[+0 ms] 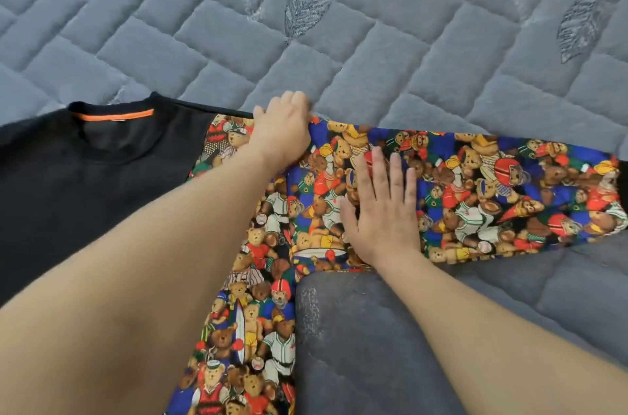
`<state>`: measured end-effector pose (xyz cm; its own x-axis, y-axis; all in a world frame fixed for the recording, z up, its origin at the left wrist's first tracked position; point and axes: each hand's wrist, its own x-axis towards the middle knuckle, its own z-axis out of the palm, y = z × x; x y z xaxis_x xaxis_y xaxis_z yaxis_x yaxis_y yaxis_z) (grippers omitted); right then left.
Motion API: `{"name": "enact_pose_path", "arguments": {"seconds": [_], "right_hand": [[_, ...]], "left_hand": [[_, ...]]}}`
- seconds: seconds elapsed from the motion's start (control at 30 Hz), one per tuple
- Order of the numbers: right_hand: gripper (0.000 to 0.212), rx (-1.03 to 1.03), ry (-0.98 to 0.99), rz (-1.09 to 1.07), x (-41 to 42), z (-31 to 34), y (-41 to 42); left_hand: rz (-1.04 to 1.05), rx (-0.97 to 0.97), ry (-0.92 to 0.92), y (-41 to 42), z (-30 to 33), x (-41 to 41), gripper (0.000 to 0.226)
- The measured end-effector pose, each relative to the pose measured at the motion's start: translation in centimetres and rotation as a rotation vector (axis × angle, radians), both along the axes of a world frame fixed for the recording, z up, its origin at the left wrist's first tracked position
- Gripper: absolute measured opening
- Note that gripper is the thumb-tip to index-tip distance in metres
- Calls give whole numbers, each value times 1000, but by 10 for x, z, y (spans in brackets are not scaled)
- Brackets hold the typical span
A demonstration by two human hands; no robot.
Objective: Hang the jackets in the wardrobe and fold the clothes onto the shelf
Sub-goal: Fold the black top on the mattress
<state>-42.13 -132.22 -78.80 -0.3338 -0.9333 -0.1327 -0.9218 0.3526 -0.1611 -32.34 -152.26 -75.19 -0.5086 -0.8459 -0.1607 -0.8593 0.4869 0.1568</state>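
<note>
A black sweatshirt (pixel 85 183) with an orange neck tape lies flat on the grey quilted bed. Its side panel and its sleeve (pixel 509 197) are a bright teddy-bear print, and the sleeve stretches out to the right. My left hand (pixel 282 132) is at the shoulder seam on the sleeve's far edge, fingers curled over the edge of the fabric. My right hand (pixel 384 207) lies flat on the sleeve near the armpit, fingers straight and spread, pressing the cloth down.
The grey quilted bed cover (pixel 339 23) with stitched leaf motifs fills the whole view around the garment. A raised fold of the cover (pixel 356 329) bulges just below the sleeve, under my right forearm.
</note>
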Motion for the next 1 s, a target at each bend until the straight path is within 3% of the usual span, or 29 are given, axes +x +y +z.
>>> {"name": "enact_pose_path", "arguments": {"seconds": [0.13,0.23,0.5,0.63,0.77,1.0], "right_hand": [[80,-5,24,-91,-1,-5,0],[81,-25,33,-79,-2,-10,-1],[80,-62,53,-77,-4,-15,-3],[80,-64,61,-80,-4,-17,-2],[79,-75,71,-75,-3,-17,-2],[79,-78,81,-63,-3,-18,-2]], "left_hand": [[-163,-250,121,20,-23,12,31],[-311,-182,55,15,-37,13,47],[-224,-85,79,-1,-37,1,57],[-221,-76,118,47,-25,46,66],[-82,-39,-56,102,-27,134,69],[-79,-42,-119,101,-43,138,70]]}}
